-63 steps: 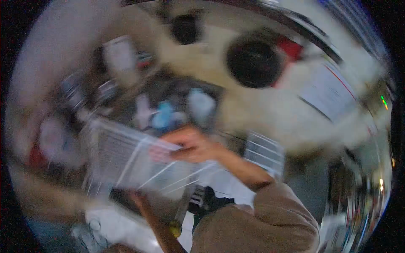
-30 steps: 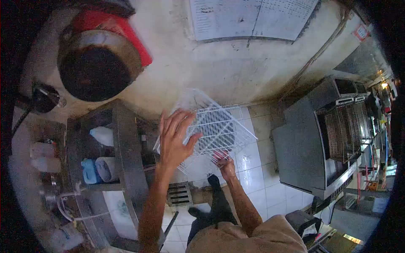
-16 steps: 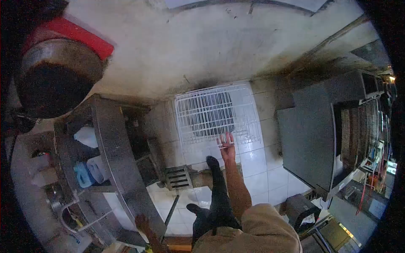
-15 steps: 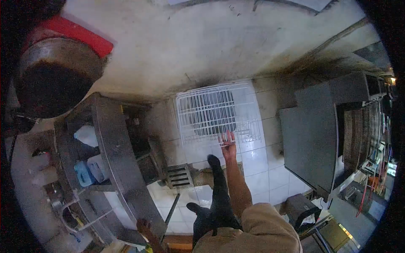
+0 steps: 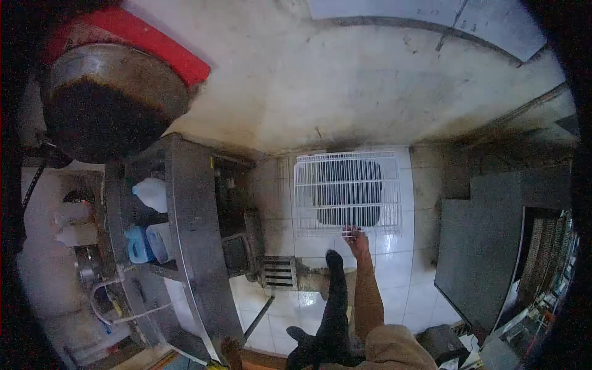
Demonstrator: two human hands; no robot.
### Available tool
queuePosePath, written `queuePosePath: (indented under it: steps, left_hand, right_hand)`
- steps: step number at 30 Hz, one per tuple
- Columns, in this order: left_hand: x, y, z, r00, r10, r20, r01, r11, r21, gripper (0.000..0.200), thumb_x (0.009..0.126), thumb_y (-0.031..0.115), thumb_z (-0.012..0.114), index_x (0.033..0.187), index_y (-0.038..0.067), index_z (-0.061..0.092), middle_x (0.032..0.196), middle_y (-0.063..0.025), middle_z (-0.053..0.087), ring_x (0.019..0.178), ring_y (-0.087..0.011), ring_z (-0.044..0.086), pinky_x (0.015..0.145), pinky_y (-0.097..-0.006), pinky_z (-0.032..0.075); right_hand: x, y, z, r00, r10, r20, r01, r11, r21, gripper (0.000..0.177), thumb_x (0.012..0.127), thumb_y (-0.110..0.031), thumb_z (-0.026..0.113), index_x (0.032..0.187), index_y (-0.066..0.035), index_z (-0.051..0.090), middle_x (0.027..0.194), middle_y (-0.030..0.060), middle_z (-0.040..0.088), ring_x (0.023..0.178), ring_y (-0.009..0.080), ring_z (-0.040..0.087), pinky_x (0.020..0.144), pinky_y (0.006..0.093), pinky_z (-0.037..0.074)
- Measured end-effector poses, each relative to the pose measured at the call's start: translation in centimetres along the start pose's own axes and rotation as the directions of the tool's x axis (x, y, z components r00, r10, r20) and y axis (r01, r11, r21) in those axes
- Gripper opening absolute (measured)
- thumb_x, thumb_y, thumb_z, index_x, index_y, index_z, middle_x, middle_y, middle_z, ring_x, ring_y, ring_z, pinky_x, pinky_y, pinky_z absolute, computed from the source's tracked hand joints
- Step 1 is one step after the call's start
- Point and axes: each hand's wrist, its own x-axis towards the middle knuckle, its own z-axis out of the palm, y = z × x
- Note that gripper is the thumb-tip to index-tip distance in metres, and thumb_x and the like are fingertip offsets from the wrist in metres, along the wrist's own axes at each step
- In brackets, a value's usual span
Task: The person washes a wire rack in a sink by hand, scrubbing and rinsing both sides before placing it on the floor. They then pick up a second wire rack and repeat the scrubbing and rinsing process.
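Note:
My right hand (image 5: 356, 240) reaches forward, its fingers curled around the near edge of a white wire rack (image 5: 306, 213). Through the rack's bars shows a dark, rounded square thing (image 5: 348, 192), lying between the rack and the white tiles. My left hand (image 5: 231, 353) is low in the view, by the near end of the metal counter (image 5: 200, 246); its fingers are dim and blurred. My dark-clad leg and foot (image 5: 335, 277) stand just left of my right arm.
A floor drain grate (image 5: 279, 272) lies left of my foot. A large, blackened pot (image 5: 114, 102) sits at upper left beside a red object (image 5: 160, 43). Plastic jugs (image 5: 140, 245) stand on the counter's shelf. A grey metal cabinet (image 5: 478, 246) borders the right side.
My right hand's fingers, spread at the rack's edge before, are now curled around it. The view has shifted, so the surroundings appear further right. My left hand sits lower in the frame.

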Motion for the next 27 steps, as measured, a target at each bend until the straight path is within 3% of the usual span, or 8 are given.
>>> queuePosePath:
  steps: [4, 6, 10, 11, 15, 20, 23, 27]
  left_hand:
    - [0.7, 1.7, 1.9, 1.0, 0.015, 0.025, -0.014, 0.999, -0.031, 0.033, 0.084, 0.015, 0.061, 0.113, 0.001, 0.056, 0.112, -0.0118, 0.058, 0.1, -0.026, 0.056, 0.088, -0.0378, 0.045]
    - [1.0, 2.1, 2.5, 0.999, 0.021, 0.034, -0.019, 0.999, -0.04, 0.033, 0.084, 0.015, 0.061, 0.113, 0.001, 0.056, 0.111, -0.0117, 0.058, 0.099, -0.0257, 0.056, 0.088, -0.0374, 0.045]
    - [1.0, 1.8, 2.5, 0.999, 0.018, 0.04, -0.016, 0.999, -0.051, 0.032, 0.085, 0.016, 0.06, 0.112, 0.001, 0.057, 0.11, -0.0113, 0.059, 0.097, -0.0252, 0.057, 0.086, -0.0365, 0.046]
    - [1.1, 1.4, 2.4, 0.999, 0.02, 0.039, -0.018, 0.999, -0.049, 0.031, 0.085, 0.017, 0.06, 0.112, 0.001, 0.057, 0.109, -0.0112, 0.059, 0.097, -0.025, 0.057, 0.086, -0.0363, 0.046]
    - [1.1, -1.9, 1.0, 0.999, 0.032, 0.019, -0.031, 0.998, -0.056, 0.031, 0.086, 0.018, 0.059, 0.111, 0.001, 0.057, 0.108, -0.0109, 0.059, 0.095, -0.0245, 0.057, 0.085, -0.0355, 0.046]
    - [0.1, -6.8, 0.6, 0.992, 0.106, -0.072, -0.108, 0.994, -0.028, 0.03, 0.086, 0.019, 0.059, 0.11, 0.001, 0.058, 0.106, -0.0104, 0.06, 0.093, -0.0238, 0.057, 0.083, -0.0345, 0.047]
    - [0.7, -9.8, -0.4, 0.971, 0.142, -0.193, -0.145, 0.989, -0.005, 0.03, 0.087, 0.02, 0.058, 0.109, 0.001, 0.058, 0.105, -0.0101, 0.06, 0.092, -0.0234, 0.058, 0.082, -0.0338, 0.047]
    - [1.0, -10.7, -3.7, 0.839, 0.3, -0.455, -0.345, 0.939, -0.017, 0.029, 0.083, 0.012, 0.064, 0.11, 0.004, 0.057, 0.084, -0.0025, 0.066, 0.077, -0.0149, 0.063, 0.068, -0.0294, 0.051]
  right_hand:
    - [0.3, 1.4, -1.2, 0.957, -0.204, 0.206, 0.278, 0.847, -0.453, 0.038, 0.079, -0.016, 0.071, 0.11, 0.001, 0.058, 0.099, 0.0098, 0.064, 0.093, 0.0313, 0.063, 0.073, 0.0409, 0.056]
    - [-0.9, -0.8, 1.9, 0.89, -0.262, 0.374, 0.414, 0.117, -0.903, 0.029, 0.083, -0.012, 0.066, 0.104, 0.006, 0.059, 0.087, 0.0166, 0.063, 0.083, 0.0339, 0.064, 0.075, 0.0436, 0.056]
    - [1.2, 3.0, -1.3, 0.995, -0.085, -0.046, 0.092, 0.981, 0.169, 0.021, 0.089, -0.011, 0.053, 0.096, 0.008, 0.058, 0.086, 0.0182, 0.062, 0.082, 0.0331, 0.061, 0.082, 0.0534, 0.052]
    - [1.9, 3.9, -2.0, 0.97, -0.192, -0.146, 0.137, 0.938, -0.319, 0.021, 0.088, -0.015, 0.054, 0.095, 0.004, 0.059, 0.086, 0.0163, 0.063, 0.08, 0.0313, 0.061, 0.079, 0.0512, 0.052]
    - [5.1, 8.1, -7.0, 0.827, -0.538, 0.16, -0.281, -0.643, -0.712, 0.023, 0.085, -0.031, 0.06, 0.094, -0.01, 0.064, 0.087, 0.0088, 0.065, 0.071, 0.0241, 0.061, 0.067, 0.0425, 0.051]
    - [8.2, 3.8, -12.9, 0.982, -0.07, 0.173, 0.019, -0.886, -0.463, 0.076, 0.061, -0.052, 0.073, 0.125, -0.017, 0.05, 0.101, 0.0089, 0.062, 0.089, 0.0263, 0.058, 0.076, 0.0425, 0.045]
    - [7.5, -1.2, -9.5, 0.954, 0.237, 0.183, 0.299, -0.729, -0.615, 0.075, 0.065, -0.04, 0.075, 0.128, -0.009, 0.049, 0.109, 0.0106, 0.059, 0.091, 0.0308, 0.057, 0.08, 0.0456, 0.046]
    - [3.2, -1.7, -5.2, 0.988, -0.025, -0.149, -0.127, 0.405, -0.906, 0.061, 0.072, -0.037, 0.071, 0.117, 0.001, 0.052, 0.113, 0.0195, 0.057, 0.087, 0.0367, 0.06, 0.065, 0.0417, 0.052]
